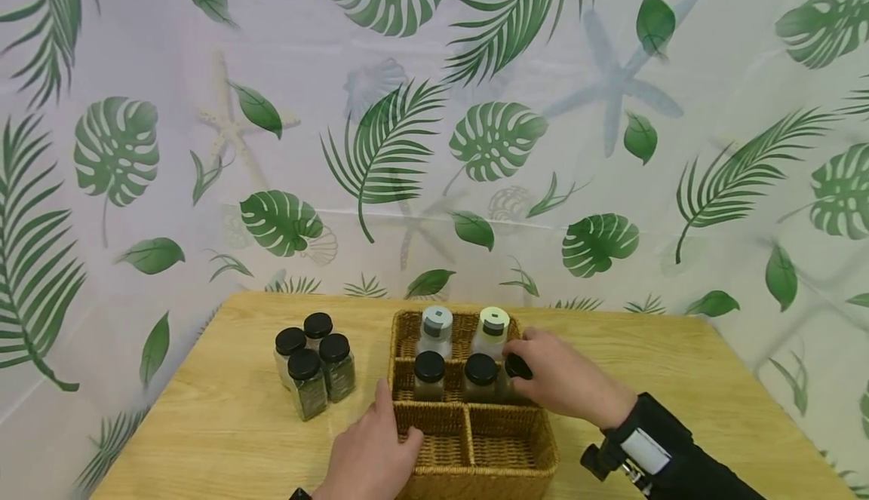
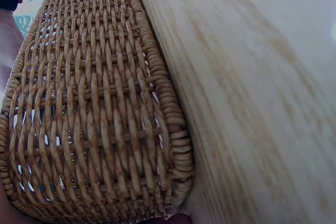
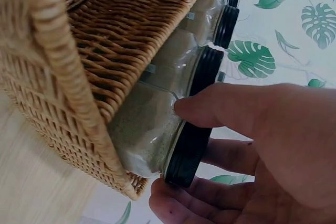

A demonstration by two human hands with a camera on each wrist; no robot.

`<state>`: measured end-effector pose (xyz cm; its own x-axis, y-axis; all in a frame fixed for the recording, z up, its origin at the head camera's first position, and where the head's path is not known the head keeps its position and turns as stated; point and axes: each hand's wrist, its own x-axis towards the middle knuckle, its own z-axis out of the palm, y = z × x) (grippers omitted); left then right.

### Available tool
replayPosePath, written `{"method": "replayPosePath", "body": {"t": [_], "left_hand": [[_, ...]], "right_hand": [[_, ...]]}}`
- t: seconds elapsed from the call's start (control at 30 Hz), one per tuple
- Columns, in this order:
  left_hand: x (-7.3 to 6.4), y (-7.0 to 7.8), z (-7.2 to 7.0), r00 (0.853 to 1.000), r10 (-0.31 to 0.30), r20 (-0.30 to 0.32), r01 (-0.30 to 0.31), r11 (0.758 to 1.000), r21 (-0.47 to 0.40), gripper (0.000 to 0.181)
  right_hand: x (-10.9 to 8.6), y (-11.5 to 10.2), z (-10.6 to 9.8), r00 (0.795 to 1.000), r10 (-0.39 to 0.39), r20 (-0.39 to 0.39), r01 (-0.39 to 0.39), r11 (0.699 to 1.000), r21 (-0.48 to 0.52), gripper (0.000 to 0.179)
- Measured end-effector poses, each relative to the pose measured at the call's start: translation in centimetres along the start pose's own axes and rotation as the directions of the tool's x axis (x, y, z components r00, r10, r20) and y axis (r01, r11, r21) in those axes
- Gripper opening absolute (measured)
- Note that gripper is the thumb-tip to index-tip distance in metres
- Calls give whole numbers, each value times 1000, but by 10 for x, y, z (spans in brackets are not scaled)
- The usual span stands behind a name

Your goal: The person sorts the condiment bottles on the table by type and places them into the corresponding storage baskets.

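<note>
A wicker basket point(image 1: 475, 472) with several compartments stands on the table. My left hand point(image 1: 372, 451) grips its left wall near the front corner, thumb over the inner side. The left wrist view shows the basket's woven wall point(image 2: 100, 103) close up. My right hand point(image 1: 563, 379) holds a black-lidded glass spice jar point(image 3: 144, 129) by its lid, in the right end of the middle row. The thumb presses one side of the lid and the fingers lie across the other. Two more black-lidded jars point(image 1: 429, 368) point(image 1: 480, 370) stand in that row.
In the back row stand a bottle with a pale blue lid point(image 1: 437, 323) and one with a pale yellow lid point(image 1: 493, 323). Several black-lidded spice jars point(image 1: 308, 394) are grouped on the wooden table point(image 1: 224, 424), left of the basket. A leaf-patterned cloth point(image 1: 421, 138) hangs behind.
</note>
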<state>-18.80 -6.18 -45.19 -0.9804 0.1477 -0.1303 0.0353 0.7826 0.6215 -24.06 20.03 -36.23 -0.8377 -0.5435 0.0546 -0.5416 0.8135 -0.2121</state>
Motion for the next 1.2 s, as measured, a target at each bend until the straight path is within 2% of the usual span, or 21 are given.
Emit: {"method": "replayPosePath", "body": {"t": [0.2,0.4,0.7,0.97,1.2], "left_hand": [[1,4,-2,1000,15,22,-14,999,-37,83],[2,4,-4,999,14,36,-12,999,-37,83],[3,2,-6,999,33,26,-32,999,-33,83],[1,-1,-6,999,25,27,-24,999,-38,83],[0,-3,-6,999,5,48,-3,999,-47,84]], "right_hand": [[0,4,5,1000,20,-1,-20,1000,-7,31],[3,6,8,999,34,2,-34,999,-5,33],[4,7,8,995,97,10,-97,994,49,42],[-2,10,10,994,83,-71,-78,994,72,43],[-6,16,13,982,146,-117,-131,983,125,43]]}}
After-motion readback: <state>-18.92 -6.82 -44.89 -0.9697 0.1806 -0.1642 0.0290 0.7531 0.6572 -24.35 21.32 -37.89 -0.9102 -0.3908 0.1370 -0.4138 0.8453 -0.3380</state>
